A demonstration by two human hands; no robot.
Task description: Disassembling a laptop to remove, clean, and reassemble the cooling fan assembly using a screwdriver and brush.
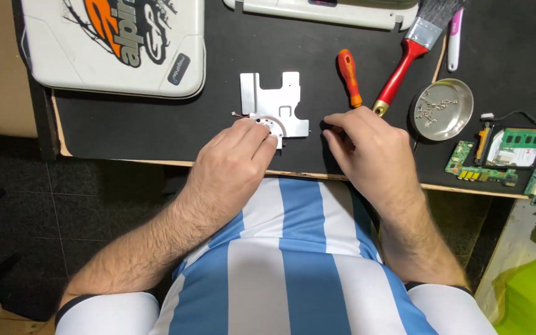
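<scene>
The person sits close against the bench (125, 124), which is covered in a black mat, with both hands out over its near edge. The left hand (234, 155) is curled down on the lower corner of a flat silver metal plate (272, 102), fingertips pressed on a round pale part at the plate's bottom edge; the fingers are bent together, gripping or pinning it (which of the two I cannot tell from here). The plate lies flat near the middle of the mat, just in front of the person's chest. The right hand (364, 146) rests just beside the plate's right edge, fingers drawn in and pinched toward the mat; whatever it may hold is too small to see.

Just beyond the right hand lies an orange-handled screwdriver (349, 77), and beside it a red-handled paintbrush (407, 56). Further right sits a shallow round metal dish (442, 108) with small screws in it, then green circuit boards (504, 155). A white laptop shell (113, 43) lies at the far left.
</scene>
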